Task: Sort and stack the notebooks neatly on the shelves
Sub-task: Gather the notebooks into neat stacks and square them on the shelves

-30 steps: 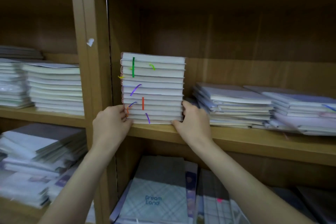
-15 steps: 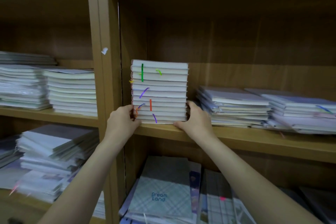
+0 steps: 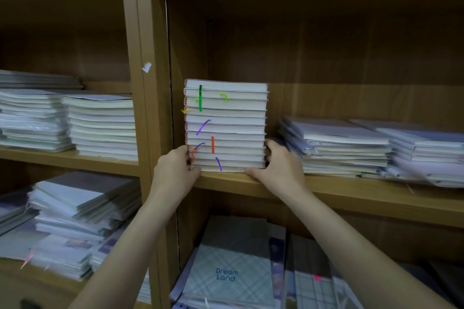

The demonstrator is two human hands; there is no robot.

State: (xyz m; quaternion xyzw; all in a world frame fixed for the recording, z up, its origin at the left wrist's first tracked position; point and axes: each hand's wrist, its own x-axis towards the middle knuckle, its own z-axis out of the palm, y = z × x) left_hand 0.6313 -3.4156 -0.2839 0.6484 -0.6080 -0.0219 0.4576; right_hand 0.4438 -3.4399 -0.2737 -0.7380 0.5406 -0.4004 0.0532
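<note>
L hand fingers curl round the bottom-left of the notebook stack; R hand fingers curl on its bottom-right, thumb along the base. Stack approx 11 notebooks, upright, squared, at the left end of the middle shelf, front edge. 2 lower stacks to its right. Left bay shelf: 2 stacks.
</note>
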